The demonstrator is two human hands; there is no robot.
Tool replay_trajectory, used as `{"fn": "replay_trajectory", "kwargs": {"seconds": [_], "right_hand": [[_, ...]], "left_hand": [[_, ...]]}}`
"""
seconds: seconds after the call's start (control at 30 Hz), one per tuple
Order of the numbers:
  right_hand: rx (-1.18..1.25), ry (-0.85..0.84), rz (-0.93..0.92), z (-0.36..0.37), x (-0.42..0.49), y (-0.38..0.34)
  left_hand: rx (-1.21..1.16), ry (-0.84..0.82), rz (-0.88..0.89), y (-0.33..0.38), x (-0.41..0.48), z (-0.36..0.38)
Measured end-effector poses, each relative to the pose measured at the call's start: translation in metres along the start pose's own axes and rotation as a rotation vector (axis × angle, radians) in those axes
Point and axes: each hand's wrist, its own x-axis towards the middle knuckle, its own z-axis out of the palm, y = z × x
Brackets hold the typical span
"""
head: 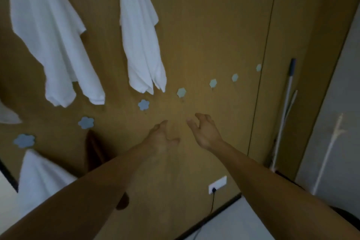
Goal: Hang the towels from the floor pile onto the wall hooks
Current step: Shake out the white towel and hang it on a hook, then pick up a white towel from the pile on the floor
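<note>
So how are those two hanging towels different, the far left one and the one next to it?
The left towel spreads wider than the middle towel. The left towel ends in two blunt folds, while the middle towel ends in pointed corners. Both are white and hang against the brown wall.

No legible text or labels anywhere.

Our left hand and right hand reach toward the wooden wall, fingers loosely curled. A wide towel hangs at ten o'clock, a narrow towel at twelve.
</note>
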Motion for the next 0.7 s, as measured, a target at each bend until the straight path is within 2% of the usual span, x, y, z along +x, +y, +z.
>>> {"fn": "replay_trajectory", "kwargs": {"seconds": [0.1,0.2,0.4,0.57,0.7], "right_hand": [[-0.041,-0.002,0.066,-0.013,-0.048,0.027],[-0.121,-0.011,0.18,-0.032,-0.101,0.054],[-0.277,0.08,0.462,-0.059,-0.217,0.094],[-0.297,0.158,0.643,-0.064,-0.319,0.104],[-0.355,0.208,0.802,-0.075,-0.415,0.112]], "left_hand": [[0.126,-0.024,0.089,0.01,-0.017,0.033],[0.153,-0.094,0.187,0.025,-0.033,0.06],[0.15,-0.326,0.391,0.056,-0.09,0.126],[0.201,-0.481,0.56,0.076,-0.15,0.185],[0.199,-0.681,0.665,0.091,-0.212,0.232]]}}
